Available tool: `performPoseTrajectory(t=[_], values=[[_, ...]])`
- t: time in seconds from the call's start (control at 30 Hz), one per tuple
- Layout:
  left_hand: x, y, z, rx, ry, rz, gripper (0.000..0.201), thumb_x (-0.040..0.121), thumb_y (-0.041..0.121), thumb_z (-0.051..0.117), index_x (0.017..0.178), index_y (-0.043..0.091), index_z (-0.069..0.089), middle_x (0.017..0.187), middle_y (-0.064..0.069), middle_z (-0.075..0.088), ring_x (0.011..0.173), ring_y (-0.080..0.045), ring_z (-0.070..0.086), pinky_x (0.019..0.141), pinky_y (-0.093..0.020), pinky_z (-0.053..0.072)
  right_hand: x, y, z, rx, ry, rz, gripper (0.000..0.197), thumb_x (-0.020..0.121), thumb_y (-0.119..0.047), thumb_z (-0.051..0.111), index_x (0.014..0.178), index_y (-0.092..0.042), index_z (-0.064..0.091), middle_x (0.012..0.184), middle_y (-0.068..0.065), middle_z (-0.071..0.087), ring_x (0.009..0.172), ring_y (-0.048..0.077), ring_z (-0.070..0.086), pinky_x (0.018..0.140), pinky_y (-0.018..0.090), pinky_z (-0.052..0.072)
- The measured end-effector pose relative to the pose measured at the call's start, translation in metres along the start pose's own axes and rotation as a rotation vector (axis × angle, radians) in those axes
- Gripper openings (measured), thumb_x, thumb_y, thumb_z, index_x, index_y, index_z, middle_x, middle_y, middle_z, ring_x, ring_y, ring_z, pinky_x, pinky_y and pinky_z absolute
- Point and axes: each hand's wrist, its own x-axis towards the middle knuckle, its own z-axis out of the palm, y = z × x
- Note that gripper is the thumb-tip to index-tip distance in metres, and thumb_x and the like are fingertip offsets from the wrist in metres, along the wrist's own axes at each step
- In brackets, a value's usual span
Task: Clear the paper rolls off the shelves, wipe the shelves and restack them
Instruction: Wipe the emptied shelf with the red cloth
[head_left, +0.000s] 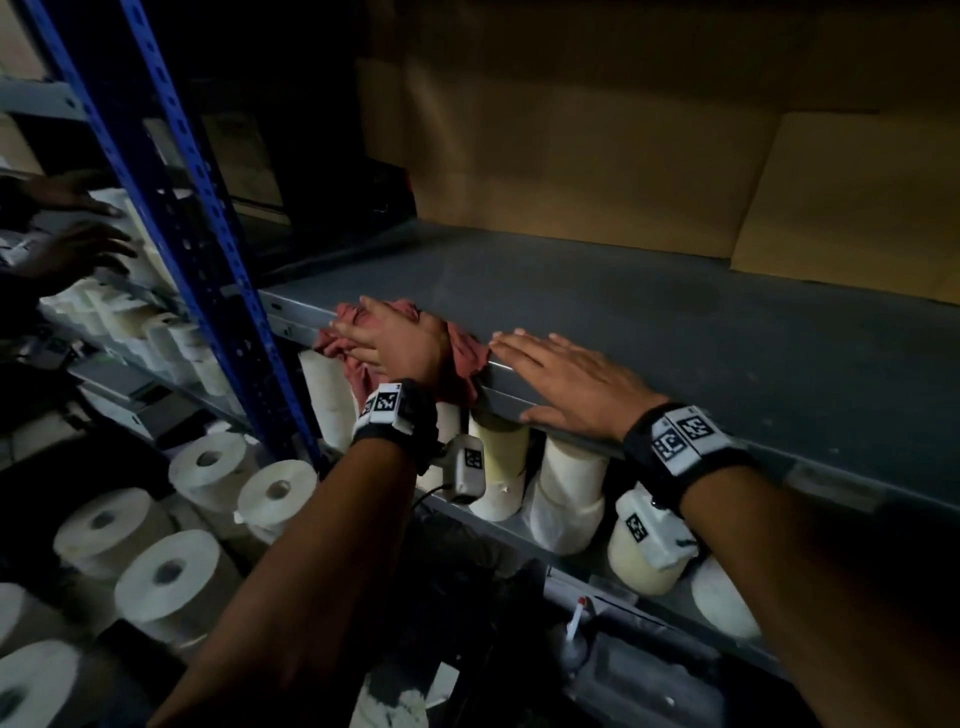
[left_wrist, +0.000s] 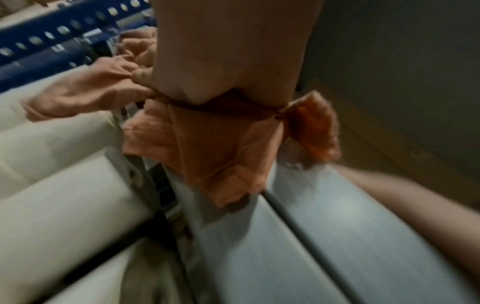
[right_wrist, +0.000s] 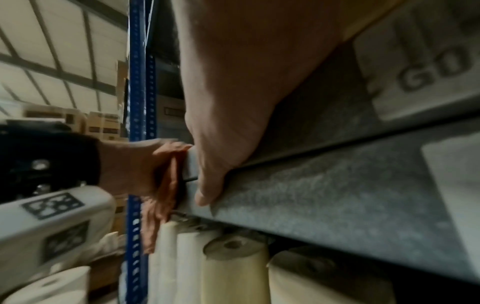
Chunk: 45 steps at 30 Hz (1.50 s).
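Left hand (head_left: 395, 345): fingers flat, pressing pink cloth (head_left: 462, 358) onto shelf (head_left: 675, 332) front edge, wiping. Right hand (head_left: 566, 379): flat on edge, likely bracing. Holds nothing.

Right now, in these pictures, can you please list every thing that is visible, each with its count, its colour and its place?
grey metal shelf: one, grey, in front of the person, its top bare of rolls.
pink crumpled cloth: one, pink, on the shelf's front left edge, hanging over it.
white paper rolls: several, white and cream, standing on the shelf below; more at lower left.
blue perforated upright: one, blue, left of the shelf.
brown cardboard boxes: several, brown, behind the shelf.
another person's hands: two, far left, at rolls on the next rack.
left hand: presses on the cloth.
right hand: flat on the shelf's front edge, fingers straight.
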Motion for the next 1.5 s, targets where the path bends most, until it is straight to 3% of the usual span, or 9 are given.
performPoseTrajectory(t=[0.3, 0.47, 0.6, 0.93, 1.03, 1.13, 1.2, 1.27, 1.5], values=[[0.075, -0.002, -0.048, -0.005, 0.082, -0.059, 0.082, 0.100, 0.027, 0.056, 0.167, 0.017, 0.012, 0.172, -0.023, -0.010, 0.155, -0.052, 0.009, 0.125, -0.053, 0.014, 0.002, 0.001, 0.005, 0.014, 0.034, 0.003, 0.098, 0.097, -0.047, 0.067, 0.167, -0.021, 0.003, 0.175, -0.002, 0.005, 0.160, 0.018, 0.012, 0.129, 0.040, 0.017], [-0.042, -0.008, 0.000, -0.087, -0.030, 0.131, 0.079, 0.105, 0.031, 0.048, 0.167, 0.011, 0.003, 0.168, -0.031, -0.018, 0.156, -0.054, 0.002, 0.127, -0.051, 0.006, 0.003, -0.001, 0.006, 0.008, 0.038, 0.017, 0.096, 0.097, -0.046, 0.068, 0.167, -0.018, 0.009, 0.174, 0.001, 0.012, 0.159, 0.020, 0.016, 0.129, 0.043, 0.019], [-0.095, -0.017, 0.027, -0.185, -0.156, 0.215, 0.083, 0.105, 0.031, 0.049, 0.168, 0.018, -0.003, 0.166, -0.022, -0.034, 0.154, -0.057, -0.003, 0.127, -0.055, 0.001, 0.005, 0.000, 0.006, 0.016, 0.020, 0.032, 0.094, 0.096, -0.043, 0.066, 0.166, -0.016, 0.009, 0.173, 0.001, 0.015, 0.158, 0.020, 0.017, 0.129, 0.044, 0.020], [0.073, -0.020, -0.038, -0.077, 0.137, 0.003, 0.077, 0.104, 0.035, 0.052, 0.168, 0.022, 0.012, 0.174, -0.018, -0.007, 0.157, -0.046, 0.012, 0.125, -0.050, 0.019, 0.004, 0.003, 0.010, -0.005, 0.019, 0.016, 0.097, 0.098, -0.049, 0.064, 0.167, -0.019, 0.003, 0.174, -0.001, 0.007, 0.159, 0.020, 0.015, 0.129, 0.041, 0.018], [0.015, -0.022, -0.030, -0.094, 0.072, 0.102, 0.076, 0.106, 0.034, 0.046, 0.167, 0.009, 0.007, 0.171, -0.027, -0.001, 0.156, -0.050, 0.012, 0.125, -0.049, 0.007, 0.003, 0.001, 0.008, -0.005, 0.020, 0.027, 0.098, 0.098, -0.048, 0.066, 0.167, -0.019, 0.003, 0.174, 0.001, 0.008, 0.159, 0.020, 0.015, 0.129, 0.040, 0.018], [-0.072, -0.026, 0.001, -0.179, -0.052, 0.258, 0.079, 0.107, 0.026, 0.048, 0.167, 0.007, 0.000, 0.169, -0.028, -0.019, 0.157, -0.048, -0.001, 0.121, -0.034, -0.008, 0.003, -0.002, 0.005, 0.013, 0.027, 0.035, 0.094, 0.098, -0.043, 0.067, 0.167, -0.017, 0.009, 0.174, 0.002, 0.013, 0.159, 0.021, 0.017, 0.129, 0.044, 0.021], [-0.092, -0.029, 0.014, -0.227, -0.141, 0.343, 0.080, 0.107, 0.024, 0.049, 0.168, 0.013, -0.003, 0.168, -0.020, -0.031, 0.156, -0.050, -0.006, 0.125, -0.042, -0.007, 0.003, -0.002, 0.005, 0.020, 0.017, 0.034, 0.093, 0.098, -0.041, 0.067, 0.167, -0.017, 0.010, 0.174, 0.002, 0.013, 0.159, 0.021, 0.017, 0.128, 0.045, 0.021], [-0.066, -0.032, 0.011, -0.168, -0.136, 0.327, 0.080, 0.107, 0.029, 0.048, 0.168, 0.017, -0.002, 0.168, -0.019, -0.032, 0.154, -0.055, -0.004, 0.126, -0.051, -0.003, 0.003, -0.001, 0.006, 0.009, 0.017, 0.032, 0.094, 0.098, -0.045, 0.066, 0.167, -0.018, 0.007, 0.174, 0.001, 0.011, 0.159, 0.020, 0.016, 0.129, 0.044, 0.020], [0.099, -0.012, -0.043, 0.028, 0.156, -0.027, 0.076, 0.103, 0.038, 0.056, 0.167, 0.022, 0.017, 0.174, -0.018, -0.006, 0.158, -0.045, 0.012, 0.125, -0.043, 0.015, 0.002, 0.002, 0.005, 0.009, 0.005, 0.026, 0.097, 0.098, -0.051, 0.065, 0.167, -0.020, 0.004, 0.174, -0.001, 0.008, 0.159, 0.018, 0.016, 0.129, 0.041, 0.019]])
